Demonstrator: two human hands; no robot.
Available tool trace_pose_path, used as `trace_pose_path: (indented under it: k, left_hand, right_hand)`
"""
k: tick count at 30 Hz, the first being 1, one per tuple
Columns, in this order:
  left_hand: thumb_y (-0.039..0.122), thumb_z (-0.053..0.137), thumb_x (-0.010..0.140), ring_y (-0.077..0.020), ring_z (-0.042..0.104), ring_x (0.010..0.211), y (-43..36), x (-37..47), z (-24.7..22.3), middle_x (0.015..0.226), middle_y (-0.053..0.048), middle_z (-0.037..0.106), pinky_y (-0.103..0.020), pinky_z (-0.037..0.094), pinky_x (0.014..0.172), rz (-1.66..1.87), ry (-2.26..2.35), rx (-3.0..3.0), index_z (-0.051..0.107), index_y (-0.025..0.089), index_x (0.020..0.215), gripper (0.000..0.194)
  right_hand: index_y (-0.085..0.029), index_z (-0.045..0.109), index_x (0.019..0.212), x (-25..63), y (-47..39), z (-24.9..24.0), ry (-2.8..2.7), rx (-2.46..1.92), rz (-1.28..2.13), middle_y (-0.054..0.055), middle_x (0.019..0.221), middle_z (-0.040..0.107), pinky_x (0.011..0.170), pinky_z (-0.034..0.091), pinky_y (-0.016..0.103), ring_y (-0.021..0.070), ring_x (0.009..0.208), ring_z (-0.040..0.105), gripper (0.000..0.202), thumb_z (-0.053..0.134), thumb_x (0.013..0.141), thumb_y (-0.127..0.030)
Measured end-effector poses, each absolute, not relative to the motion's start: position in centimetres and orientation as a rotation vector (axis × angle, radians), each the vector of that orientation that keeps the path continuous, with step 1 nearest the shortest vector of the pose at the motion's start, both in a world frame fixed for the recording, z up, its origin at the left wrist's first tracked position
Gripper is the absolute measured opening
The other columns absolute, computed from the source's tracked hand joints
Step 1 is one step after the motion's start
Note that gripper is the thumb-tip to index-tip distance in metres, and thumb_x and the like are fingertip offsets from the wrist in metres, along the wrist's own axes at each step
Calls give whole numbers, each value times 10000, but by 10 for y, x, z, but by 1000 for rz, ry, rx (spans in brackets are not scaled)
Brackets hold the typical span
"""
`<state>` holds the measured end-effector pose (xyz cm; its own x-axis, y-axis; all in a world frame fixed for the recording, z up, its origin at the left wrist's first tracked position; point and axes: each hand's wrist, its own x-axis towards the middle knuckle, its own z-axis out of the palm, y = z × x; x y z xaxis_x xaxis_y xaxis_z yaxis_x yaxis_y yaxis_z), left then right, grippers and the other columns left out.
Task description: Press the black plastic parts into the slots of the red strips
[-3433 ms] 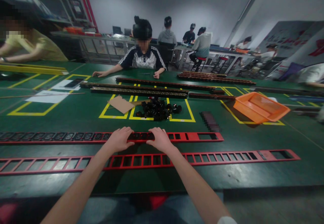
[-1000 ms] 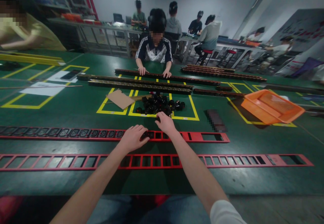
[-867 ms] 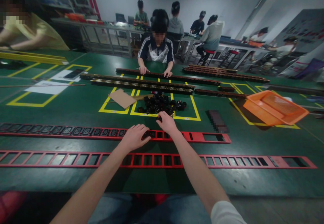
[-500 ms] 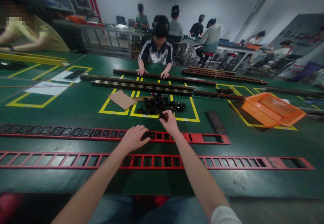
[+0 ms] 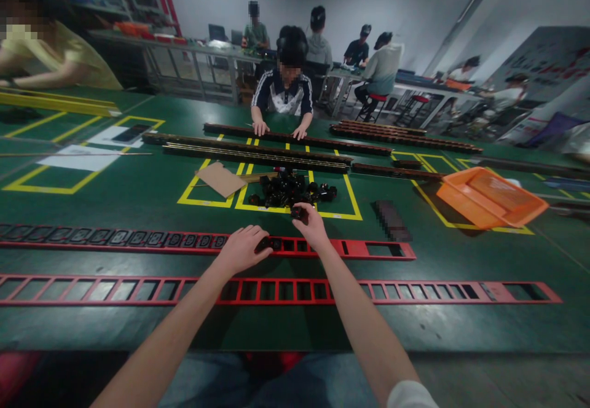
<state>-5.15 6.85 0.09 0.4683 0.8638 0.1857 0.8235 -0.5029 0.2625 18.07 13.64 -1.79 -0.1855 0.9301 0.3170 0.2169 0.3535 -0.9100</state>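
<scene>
My right hand pinches a small black socket module between thumb and fingertips. It is raised just in front of a loose pile of black socket modules. My left hand rests on the nearer-to-pile red slotted strip, its fingers and thumb curled around a black socket there; the hand partly hides it. Left of that hand, a row of black sockets fills the strip's openings, and to the right several openings show through. A second red strip, its slots unfilled, lies closer to me.
An orange basket stands tilted at the right, near a dark, blurred flat object. Brown cardboard lies left of the pile. Long dark rails cross the table beyond. Opposite, a co-worker's hands touch another rail.
The socket module in my right hand has turned slightly, showing more of its face. My left hand stays at the same place on the strip. The whole view has shifted a little.
</scene>
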Motion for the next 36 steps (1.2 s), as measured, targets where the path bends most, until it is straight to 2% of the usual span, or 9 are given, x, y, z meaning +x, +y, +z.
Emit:
trace_pose_path:
  k: [9, 16, 23, 30, 36]
  left_hand:
    - [438, 570, 893, -234, 581, 979, 68, -52, 0, 1040, -52, 650, -368, 460, 863, 469, 1488, 2573, 615, 223, 1082, 290]
    - [434, 573, 889, -226, 584, 966, 68, -51, 1, 1025, -50, 648, -356, 462, 854, 469, 1487, 2563, 621, 231, 1071, 276]
    - [437, 571, 889, -229, 582, 963, 68, -51, 2, 1029, -55, 651, -363, 461, 842, 461, 1485, 2551, 620, 219, 1067, 286]
    - [439, 573, 885, -233, 587, 955, 69, -52, 2, 1030, -58, 655, -368, 470, 830, 473, 1480, 2539, 627, 225, 1069, 287]
    - [443, 578, 883, -239, 585, 959, 70, -52, 1, 1024, -58, 652, -374, 468, 836, 457, 1478, 2553, 627, 222, 1075, 297]
  right_hand:
    - [-241, 533, 1085, 177, 127, -19, -1451, -920, 1151, 48, 1083, 667, 911, 500, 395, 210, 962, 641, 418, 706, 705, -253]
    - [-247, 465, 998, 176, 124, -15, -1449, -927, 1178, 39, 1045, 675, 890, 494, 381, 207, 955, 643, 430, 746, 672, -258]
    - [-234, 550, 1158, 176, 121, -13, -1578, -1167, 944, 11, 963, 617, 852, 482, 360, 201, 892, 607, 557, 779, 662, -337]
    - [-212, 654, 958, 174, 115, -3, -1742, -1192, 827, 17, 928, 672, 840, 486, 356, 210, 883, 622, 276, 719, 723, -340]
    - [-222, 699, 961, 172, 107, -8, -1868, -1170, 724, 21, 915, 684, 814, 491, 338, 199, 862, 634, 239, 747, 730, -261]
